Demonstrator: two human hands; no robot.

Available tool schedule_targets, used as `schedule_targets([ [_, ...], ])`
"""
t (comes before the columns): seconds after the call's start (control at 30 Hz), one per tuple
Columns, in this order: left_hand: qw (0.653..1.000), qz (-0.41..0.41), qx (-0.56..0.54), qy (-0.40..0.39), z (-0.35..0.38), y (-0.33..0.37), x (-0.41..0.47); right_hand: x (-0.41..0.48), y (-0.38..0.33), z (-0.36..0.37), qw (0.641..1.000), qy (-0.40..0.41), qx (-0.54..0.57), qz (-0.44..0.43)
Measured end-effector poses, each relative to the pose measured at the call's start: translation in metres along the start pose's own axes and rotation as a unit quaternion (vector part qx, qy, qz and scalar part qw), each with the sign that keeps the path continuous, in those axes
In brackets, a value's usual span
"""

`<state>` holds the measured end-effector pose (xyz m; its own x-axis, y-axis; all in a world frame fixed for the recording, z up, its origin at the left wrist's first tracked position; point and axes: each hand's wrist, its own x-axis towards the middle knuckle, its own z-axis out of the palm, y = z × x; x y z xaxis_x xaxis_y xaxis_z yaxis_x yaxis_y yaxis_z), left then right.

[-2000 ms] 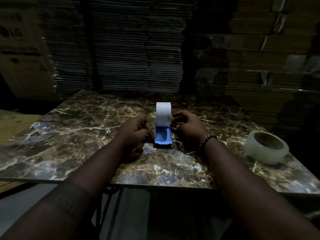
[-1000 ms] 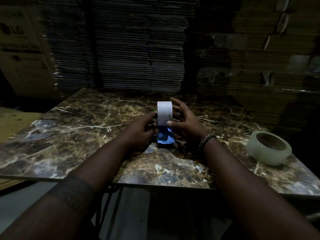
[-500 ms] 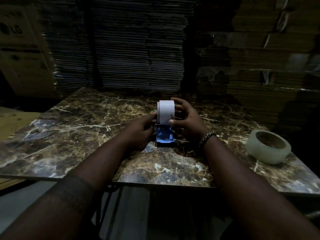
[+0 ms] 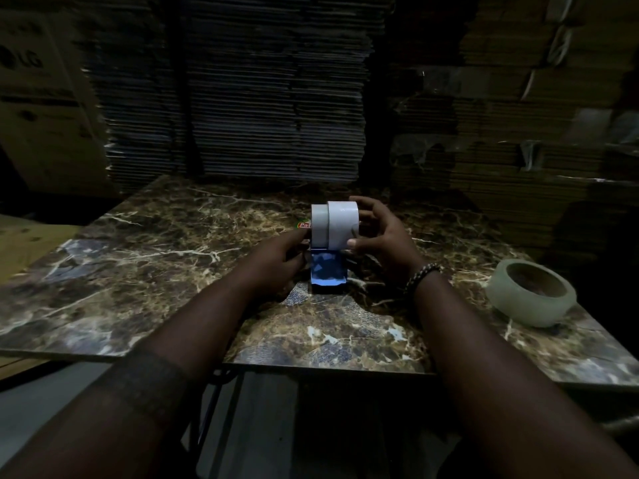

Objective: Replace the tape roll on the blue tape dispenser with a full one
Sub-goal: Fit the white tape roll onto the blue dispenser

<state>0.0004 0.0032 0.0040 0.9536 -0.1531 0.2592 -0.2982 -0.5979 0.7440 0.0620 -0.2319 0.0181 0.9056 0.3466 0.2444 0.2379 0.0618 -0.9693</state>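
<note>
The blue tape dispenser (image 4: 326,274) stands in the middle of the marble table (image 4: 145,264). On top of it a white tape roll (image 4: 343,224) sits shifted to the right, half off a pale drum (image 4: 318,225). My right hand (image 4: 383,236) grips that white roll with thumb in front and fingers behind. My left hand (image 4: 276,261) holds the dispenser's left side by a red and green label (image 4: 303,225). A thicker translucent tape roll (image 4: 532,292) lies flat near the table's right edge, clear of both hands.
Tall stacks of flattened cardboard (image 4: 276,98) rise right behind the table. A printed carton (image 4: 38,108) stands at the left. The table's near edge (image 4: 328,366) lies just below my forearms. The light is dim.
My right hand went from resting beside the dispenser to gripping the white roll, and the roll has slid sideways to the right off the drum. My left hand stayed on the dispenser.
</note>
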Motion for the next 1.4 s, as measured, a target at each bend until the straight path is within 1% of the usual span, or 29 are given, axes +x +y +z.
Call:
schedule_targets([
  [0.17,1.000,0.000,0.017,-0.004,-0.002,0.005,-0.002,-0.001,-0.001,-0.008,1.000,0.007,0.009,0.006],
  [0.3,1.000,-0.009,0.001,-0.007,-0.001,0.005,-0.004,-0.002,-0.001,-0.015,1.000,0.013,0.002,0.006],
  [0.4,1.000,-0.011,-0.008,-0.010,-0.001,0.006,-0.004,-0.002,-0.002,-0.018,1.000,0.018,0.016,0.010],
  [0.63,1.000,-0.015,-0.014,-0.014,-0.002,0.010,-0.006,-0.004,-0.005,-0.026,0.998,0.064,0.016,0.021],
  [0.8,0.999,-0.028,-0.011,-0.014,-0.001,0.007,-0.005,-0.005,-0.005,-0.028,0.991,0.119,-0.052,0.027],
  [1.03,1.000,-0.017,-0.027,-0.002,0.002,0.009,-0.005,-0.004,-0.004,-0.028,0.977,0.141,-0.148,0.065],
  [1.2,0.999,-0.019,-0.042,0.002,0.002,0.008,-0.004,-0.003,0.000,-0.031,0.956,0.180,-0.209,0.095],
  [1.4,0.999,-0.020,-0.035,-0.001,0.001,0.001,-0.001,-0.001,0.000,-0.035,0.933,0.196,-0.280,0.112],
])
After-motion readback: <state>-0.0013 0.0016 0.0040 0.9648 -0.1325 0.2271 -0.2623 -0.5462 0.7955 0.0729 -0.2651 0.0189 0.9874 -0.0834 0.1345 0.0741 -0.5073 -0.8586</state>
